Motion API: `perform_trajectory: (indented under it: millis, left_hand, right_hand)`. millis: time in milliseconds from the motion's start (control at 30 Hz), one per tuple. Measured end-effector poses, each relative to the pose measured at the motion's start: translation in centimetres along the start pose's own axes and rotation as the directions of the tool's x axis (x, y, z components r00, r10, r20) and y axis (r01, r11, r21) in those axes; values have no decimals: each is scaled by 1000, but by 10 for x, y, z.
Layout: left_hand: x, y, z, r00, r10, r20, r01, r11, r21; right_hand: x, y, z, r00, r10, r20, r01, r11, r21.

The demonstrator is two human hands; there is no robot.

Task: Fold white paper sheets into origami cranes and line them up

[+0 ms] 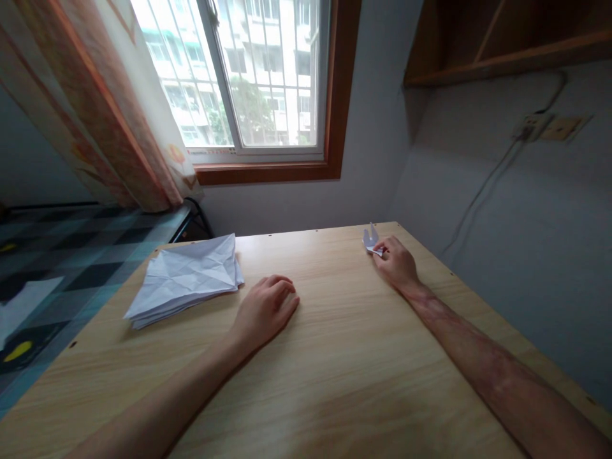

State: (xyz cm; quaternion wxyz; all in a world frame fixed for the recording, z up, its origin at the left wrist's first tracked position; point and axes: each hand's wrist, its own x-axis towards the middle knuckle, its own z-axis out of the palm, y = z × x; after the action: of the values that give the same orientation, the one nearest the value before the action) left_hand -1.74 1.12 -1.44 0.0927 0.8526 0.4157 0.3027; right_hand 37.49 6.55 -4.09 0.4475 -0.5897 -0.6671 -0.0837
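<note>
At the far right corner of the wooden table (329,357), my right hand (398,262) pinches a small white folded paper figure (369,241) between thumb and fingertips. Two thin points of the figure stick up; its lower part is partly covered by my fingers. My left hand (268,308) rests on the tabletop near the middle, its fingers loosely bent and the thumb apart from them, holding nothing. Just left of it lies a stack of creased white paper sheets (191,271), close to my wrist but apart from it.
A bed with a checked cover (102,239) adjoins the table's left side, with a white sheet of paper (29,303) on it. Behind stand a barred window (272,83) and a curtain (119,108). A cable (471,207) hangs along the right wall, below a wooden shelf (516,62).
</note>
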Motion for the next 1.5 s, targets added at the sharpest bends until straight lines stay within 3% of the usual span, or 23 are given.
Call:
perform_trajectory:
  millis: [100,433,833,1033,1100,1267,1400,1467,1500]
  left_hand:
    - [0,1,-1,1000,6,5,-6,1000,5]
    - [1,4,-1,1000,7,26,-8,1000,20]
    - [0,5,-1,1000,15,24,-15,999,31]
    - [0,5,-1,999,13,33,-14,999,35]
    - [0,5,-1,999,18,31,-19,999,45]
    - [0,6,-2,999,18,31,-20,999,43]
    - [0,6,-1,999,16,32,-17,999,47]
    - [0,6,0,999,19,30,-21,998,52]
    - [0,5,0,999,20,29,-21,998,54]
  right_hand:
    - [-2,5,8,997,17,78,-17,1000,6]
    - [-2,0,9,958,-112,265,95,993,77]
    - [-4,-5,7,977,-82,199,80,997,22]
    - [-3,-20,-2,979,-188,74,188,982,6]
    - [-4,-30,-5,969,-228,92,224,973,54]
    - [-12,-55,-7,898,-351,266,292,926,237]
    - [-25,-75,-2,776,-431,462,269,887,375]
    - [-33,-85,2,713,-440,546,265,890,372]
    - [-36,-89,4,705,-424,568,260,900,350]
